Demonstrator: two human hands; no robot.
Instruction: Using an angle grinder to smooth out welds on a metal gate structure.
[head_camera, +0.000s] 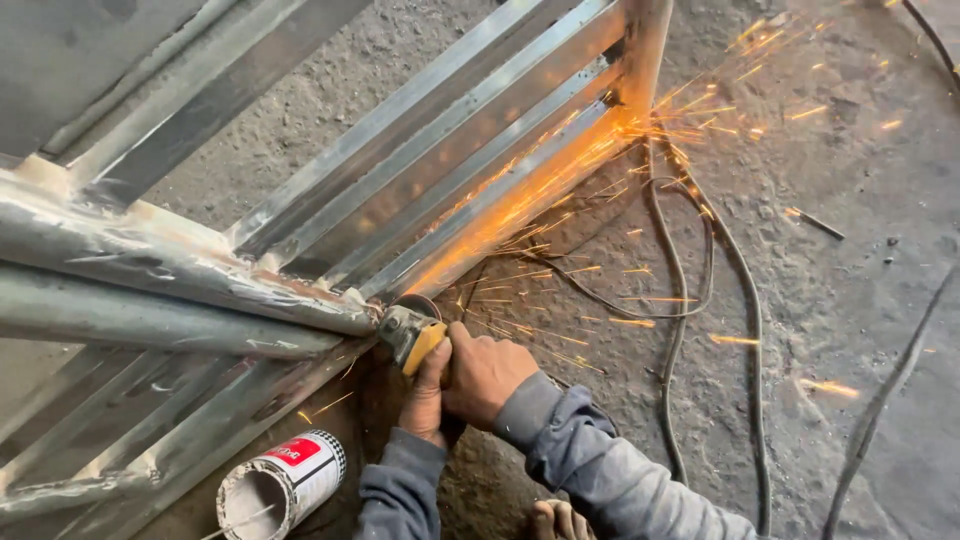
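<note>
Grinding the weld on the shiny steel-tube frame (300, 290).
My 2 hands, left hand (425, 395) and right hand (490, 370), clamp the yellow-bodied angle grinder (412, 335); I'd best keep the disc flat.

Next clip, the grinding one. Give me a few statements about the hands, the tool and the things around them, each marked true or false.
1. Both hands grip the angle grinder. True: the left hand and right hand close around its body.
2. Sparks fly away from the person, along the metal frame. True.
3. The grinder works on a wooden plank. False: its disc meets the welded joint of the metal frame.
4. A cylindrical can lies on its side under the frame, near the left forearm. True.
5. The floor to the right is bare of cables. False: dark cables loop across the concrete floor.
</note>
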